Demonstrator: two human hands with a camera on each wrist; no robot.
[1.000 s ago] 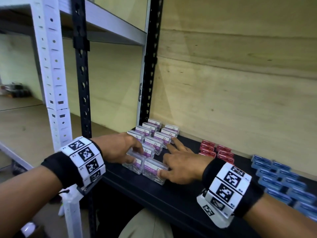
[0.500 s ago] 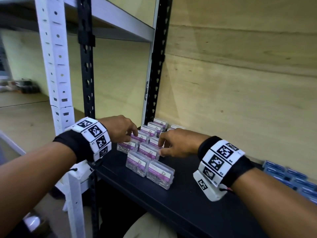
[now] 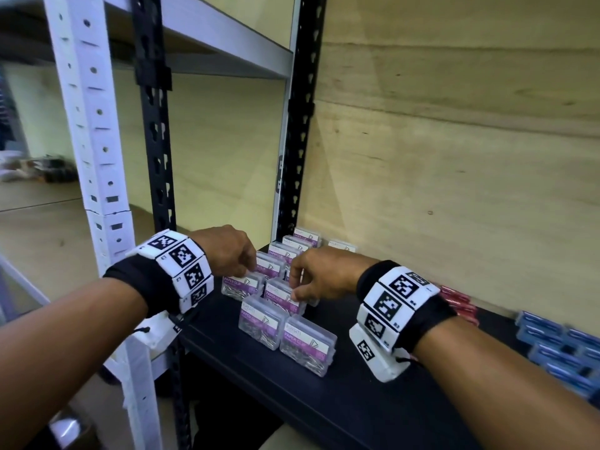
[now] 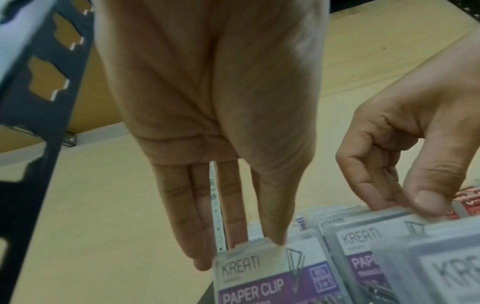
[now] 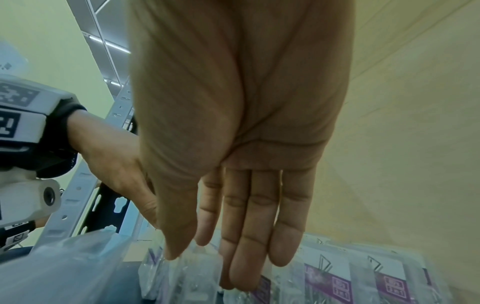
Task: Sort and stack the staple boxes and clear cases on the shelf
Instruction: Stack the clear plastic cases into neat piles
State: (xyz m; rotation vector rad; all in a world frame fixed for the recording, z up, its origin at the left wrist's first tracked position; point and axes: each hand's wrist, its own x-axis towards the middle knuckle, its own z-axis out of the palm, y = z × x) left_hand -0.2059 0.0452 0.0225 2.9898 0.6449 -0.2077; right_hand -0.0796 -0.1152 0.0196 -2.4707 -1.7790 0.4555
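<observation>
Left hand (image 3: 227,251): reaches over the second row of cases; thumb and fingers extend downward, close together, and pinch the top edge of a clear paper-clip case (image 4: 275,273) between them.
Right hand (image 3: 319,274): reaches over the neighbouring case in that row; thumb in front, fingers curled behind, pinching the top edge of that clear case (image 3: 284,295).
Clear paper-clip cases: stand upright in two columns at the left end of the black shelf (image 3: 341,397), purple labels facing the front; the front pair (image 3: 287,336) stands side by side, touching, untouched by either hand.
Red staple boxes (image 3: 461,302): lie on the shelf by the plywood back panel, right of the clear cases, partly hidden by the right wristband.
Blue staple boxes (image 3: 558,345): grouped at the right end of the shelf, apart from the red ones.
</observation>
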